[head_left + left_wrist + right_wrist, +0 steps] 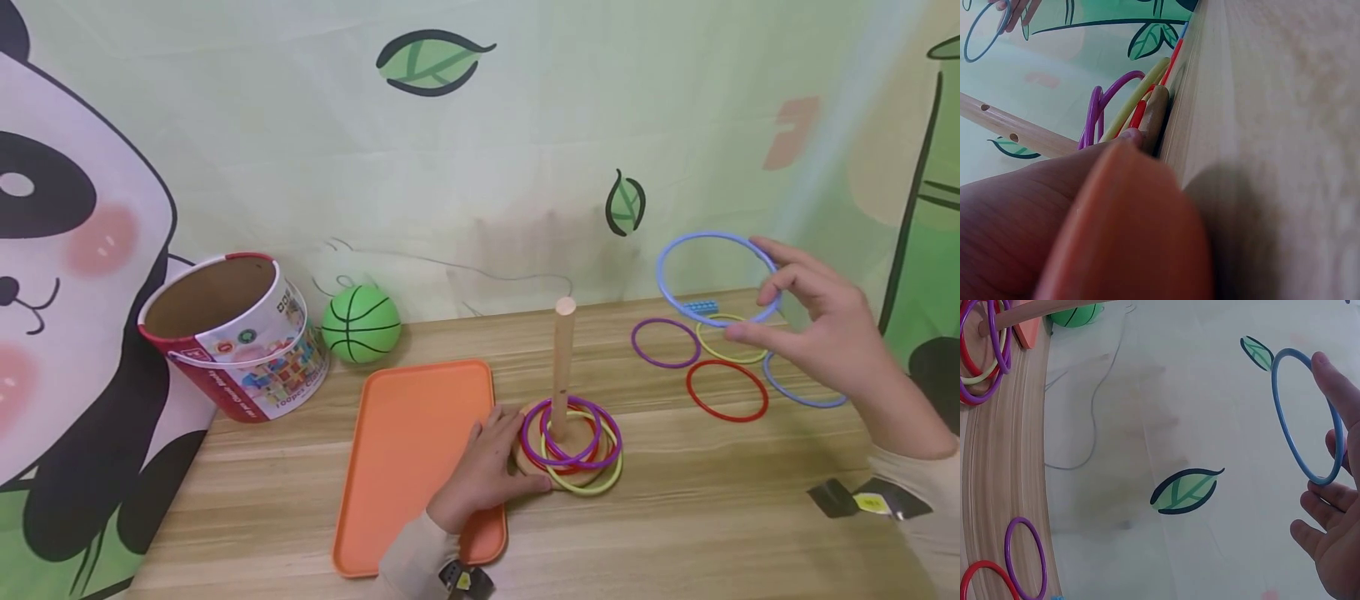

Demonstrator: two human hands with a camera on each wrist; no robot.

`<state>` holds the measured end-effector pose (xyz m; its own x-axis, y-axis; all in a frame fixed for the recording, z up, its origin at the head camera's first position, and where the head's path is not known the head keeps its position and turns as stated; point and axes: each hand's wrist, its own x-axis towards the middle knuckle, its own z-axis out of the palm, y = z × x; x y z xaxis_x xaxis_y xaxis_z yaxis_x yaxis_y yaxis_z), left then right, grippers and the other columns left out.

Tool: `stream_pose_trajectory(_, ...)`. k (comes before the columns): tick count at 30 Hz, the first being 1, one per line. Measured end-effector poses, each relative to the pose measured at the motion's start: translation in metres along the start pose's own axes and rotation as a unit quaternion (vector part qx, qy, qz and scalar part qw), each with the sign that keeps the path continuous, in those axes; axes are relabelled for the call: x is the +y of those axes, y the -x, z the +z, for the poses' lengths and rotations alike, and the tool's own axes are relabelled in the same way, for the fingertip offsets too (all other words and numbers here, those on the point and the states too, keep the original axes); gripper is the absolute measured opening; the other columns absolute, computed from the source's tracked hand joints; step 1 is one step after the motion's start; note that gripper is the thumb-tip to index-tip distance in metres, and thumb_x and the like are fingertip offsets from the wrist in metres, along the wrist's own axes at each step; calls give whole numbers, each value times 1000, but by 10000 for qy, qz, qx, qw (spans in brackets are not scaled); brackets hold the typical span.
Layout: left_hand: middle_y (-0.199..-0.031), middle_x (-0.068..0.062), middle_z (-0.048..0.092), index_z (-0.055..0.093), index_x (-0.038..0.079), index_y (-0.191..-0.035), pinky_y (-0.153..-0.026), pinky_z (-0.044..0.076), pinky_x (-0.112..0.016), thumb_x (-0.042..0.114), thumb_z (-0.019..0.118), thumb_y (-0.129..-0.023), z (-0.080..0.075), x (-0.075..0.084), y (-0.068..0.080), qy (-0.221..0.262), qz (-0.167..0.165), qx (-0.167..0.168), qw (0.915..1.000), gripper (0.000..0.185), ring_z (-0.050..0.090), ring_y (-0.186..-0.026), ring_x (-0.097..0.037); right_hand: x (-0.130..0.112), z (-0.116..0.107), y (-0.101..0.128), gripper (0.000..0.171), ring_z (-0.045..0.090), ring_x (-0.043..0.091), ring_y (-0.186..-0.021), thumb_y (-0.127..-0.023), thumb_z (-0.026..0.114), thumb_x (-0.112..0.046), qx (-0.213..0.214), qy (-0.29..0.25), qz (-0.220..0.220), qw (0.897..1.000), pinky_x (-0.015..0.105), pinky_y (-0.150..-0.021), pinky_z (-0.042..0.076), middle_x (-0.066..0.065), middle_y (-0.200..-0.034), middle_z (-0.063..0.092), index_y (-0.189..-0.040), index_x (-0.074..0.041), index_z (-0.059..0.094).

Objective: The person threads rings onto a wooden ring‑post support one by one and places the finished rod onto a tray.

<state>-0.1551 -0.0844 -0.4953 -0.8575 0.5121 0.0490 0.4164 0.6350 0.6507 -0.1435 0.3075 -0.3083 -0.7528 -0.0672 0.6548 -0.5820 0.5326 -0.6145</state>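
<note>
Aloft at right, blue ring (pixel 717 279) pinched in the right hand (pixel 821 333) grip, well apart from the upright peg (pixel 562 367), which lies to its left and lower. Left hand (pixel 487 467) fingers resting straight against the peg's base (pixel 525 460) on the bench (pixel 675 508).

We seem to be in a children's playroom: a panda-and-leaf mural (pixel 67 250) backs a wooden desk (pixel 712 517) strewn with toys.
</note>
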Motion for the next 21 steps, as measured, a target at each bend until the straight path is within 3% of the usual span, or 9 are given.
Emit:
stream_pose_trajectory(10,-169,-14,36,37,5,-163,-126,7,-65,54,87,-82,0,-1,0,-12,38,12,10000,107,12,-161,-38,-3,8,-6,42,49,2,-141,-66,92,14,-170,51,23,9998,16,-110,33,-1,-153,58,-85,-4,59)
stream_pose_trajectory(21,-169,-14,36,37,5,-163,-126,7,-65,54,87,-83,1,-1,0,-16,23,-7,10000,107,12,-162,-38,-10,20,-15,39,51,6,-140,-69,90,16,-377,-194,-262,9988,20,-114,38,6,-156,55,-89,-1,62)
